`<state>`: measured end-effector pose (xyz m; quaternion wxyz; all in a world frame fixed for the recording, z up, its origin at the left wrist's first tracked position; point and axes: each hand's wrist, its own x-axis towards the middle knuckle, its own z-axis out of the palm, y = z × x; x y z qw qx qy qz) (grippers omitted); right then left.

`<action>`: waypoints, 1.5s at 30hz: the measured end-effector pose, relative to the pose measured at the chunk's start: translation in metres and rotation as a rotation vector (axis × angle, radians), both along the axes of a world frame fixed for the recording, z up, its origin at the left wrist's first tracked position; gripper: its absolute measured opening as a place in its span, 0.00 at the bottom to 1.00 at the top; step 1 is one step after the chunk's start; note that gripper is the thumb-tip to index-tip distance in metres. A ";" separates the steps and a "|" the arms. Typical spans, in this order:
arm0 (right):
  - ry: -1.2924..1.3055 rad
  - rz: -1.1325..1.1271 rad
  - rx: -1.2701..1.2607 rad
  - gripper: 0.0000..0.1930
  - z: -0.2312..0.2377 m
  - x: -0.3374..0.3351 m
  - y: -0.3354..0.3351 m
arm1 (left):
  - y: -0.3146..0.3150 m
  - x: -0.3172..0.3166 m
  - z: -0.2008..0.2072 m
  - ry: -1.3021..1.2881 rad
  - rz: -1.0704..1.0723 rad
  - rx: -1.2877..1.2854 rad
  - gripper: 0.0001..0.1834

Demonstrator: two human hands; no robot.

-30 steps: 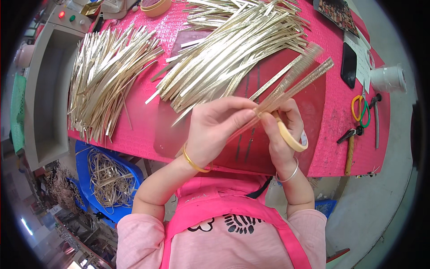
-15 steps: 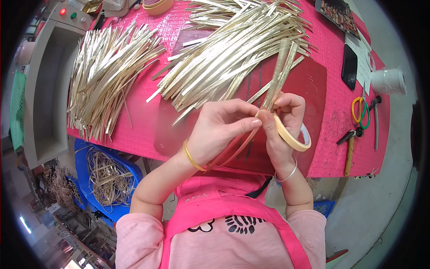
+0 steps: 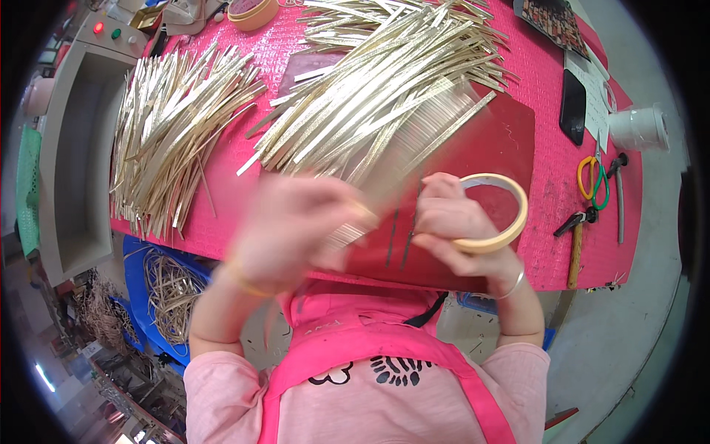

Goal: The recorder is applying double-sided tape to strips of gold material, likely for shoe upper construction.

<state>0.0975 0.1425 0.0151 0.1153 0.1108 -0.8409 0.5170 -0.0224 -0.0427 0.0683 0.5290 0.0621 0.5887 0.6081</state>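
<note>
Smeared by motion, my left hand (image 3: 299, 222) is closed around a gold strip (image 3: 425, 133), which slants up and away to the right as a blur with fine crosswise lines. My right hand (image 3: 458, 222) has its fingers curled and carries a roll of cream tape (image 3: 504, 237) at the palm side. Whether those fingertips also pinch a tape end cannot be seen. Beneath both hands lies a dark red mat (image 3: 512, 127). A large pile of gold strips (image 3: 355, 111) lies beyond the hands, partly on the mat, and a second pile of gold strips (image 3: 177, 140) is at the left.
A pink-covered table (image 3: 547, 222) carries a hammer (image 3: 577, 255), scissors (image 3: 600, 185), a black phone (image 3: 572, 107) and a white spool (image 3: 637, 129) at the right. A grey machine housing (image 3: 66, 155) stands at the left edge. Below it, a blue bin (image 3: 137, 263) holds tangled strips.
My hands have drawn apart. The left hand has swung left and toward me with the gold strip; the right has shifted slightly right and down, and the tape roll now shows more face-on.
</note>
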 end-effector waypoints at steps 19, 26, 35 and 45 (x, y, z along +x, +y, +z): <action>-0.430 -0.965 0.454 0.14 -0.057 -0.066 0.120 | 0.163 -0.044 -0.104 1.932 -0.205 -0.239 0.05; -0.008 -0.621 -0.806 0.11 -0.016 -0.048 0.069 | 0.131 -0.023 -0.061 0.051 0.019 0.342 0.14; 0.299 -0.771 -0.854 0.12 0.005 -0.044 0.053 | 0.122 0.010 -0.036 0.089 0.017 0.403 0.15; 0.294 -0.733 -0.735 0.13 0.022 -0.027 0.046 | 0.112 0.016 -0.023 0.080 -0.085 0.337 0.14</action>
